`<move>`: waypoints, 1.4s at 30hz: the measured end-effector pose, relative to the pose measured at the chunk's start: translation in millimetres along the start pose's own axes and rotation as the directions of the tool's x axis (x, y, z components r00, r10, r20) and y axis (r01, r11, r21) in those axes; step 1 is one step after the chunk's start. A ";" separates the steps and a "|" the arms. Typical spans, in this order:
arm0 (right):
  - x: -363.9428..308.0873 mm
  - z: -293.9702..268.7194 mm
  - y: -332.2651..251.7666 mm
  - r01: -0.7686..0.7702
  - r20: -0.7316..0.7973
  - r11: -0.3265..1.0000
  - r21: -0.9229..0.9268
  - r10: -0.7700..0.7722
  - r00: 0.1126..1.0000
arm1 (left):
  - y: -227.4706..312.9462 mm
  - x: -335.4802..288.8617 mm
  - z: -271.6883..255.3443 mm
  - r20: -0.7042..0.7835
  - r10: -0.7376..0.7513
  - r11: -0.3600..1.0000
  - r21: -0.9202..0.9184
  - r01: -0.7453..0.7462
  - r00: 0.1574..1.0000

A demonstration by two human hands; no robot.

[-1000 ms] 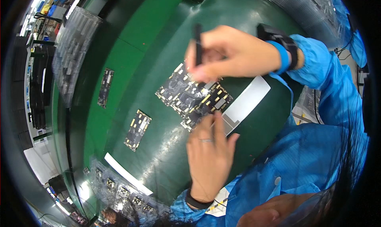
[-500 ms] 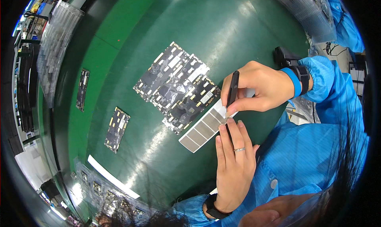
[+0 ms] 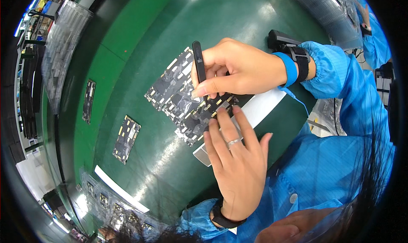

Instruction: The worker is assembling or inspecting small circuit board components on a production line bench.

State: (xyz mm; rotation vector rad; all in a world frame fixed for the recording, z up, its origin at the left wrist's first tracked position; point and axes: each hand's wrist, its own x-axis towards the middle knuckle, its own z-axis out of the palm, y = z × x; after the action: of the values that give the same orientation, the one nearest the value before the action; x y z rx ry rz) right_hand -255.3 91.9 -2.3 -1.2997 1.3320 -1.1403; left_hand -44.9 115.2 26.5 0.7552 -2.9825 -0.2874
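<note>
From my end I have the right hand point(image 3: 240, 68) gripping a black tool point(image 3: 198, 62) over the circuit boards point(image 3: 166, 95) mid-frame, the left hand point(image 3: 240, 164) spread, grasping nothing visible, at their lower-right edge, so a slipping tip might scratch them or a pressing finger shift them.

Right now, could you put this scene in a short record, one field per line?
Right hand: holds a black tool, tip down at the board cluster
Left hand: fingers extended over the strip, fingertips at the cluster's edge
Strip: pale, partly covered by the left hand
Loose boards: two, left of the cluster
Table: green
</note>
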 end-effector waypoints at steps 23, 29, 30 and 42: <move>-7.8 -10.9 1.3 0.106 -0.075 0.994 -0.009 -0.106 0.991 | -7.5 6.6 -1.8 0.068 -0.078 0.996 -0.042 0.081 0.995; -42.3 -3.8 -4.7 0.065 -0.024 0.997 -0.037 -0.066 0.998 | 17.6 -21.9 -21.9 0.229 0.019 0.995 -0.098 0.004 0.973; -43.4 -1.2 0.1 0.090 -0.001 0.993 -0.077 -0.090 0.996 | 20.2 -24.2 -21.2 0.297 0.054 0.996 -0.087 -0.029 0.953; -45.3 0.0 16.1 0.132 0.048 0.979 -0.158 -0.126 0.991 | 23.0 -20.7 -6.1 0.229 -0.004 0.996 -0.083 0.024 0.973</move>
State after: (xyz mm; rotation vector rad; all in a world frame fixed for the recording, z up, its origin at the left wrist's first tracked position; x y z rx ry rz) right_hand -257.0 137.4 -17.7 -1.5368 1.3509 -1.1074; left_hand -36.9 143.9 36.8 0.7848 -3.1538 -0.5340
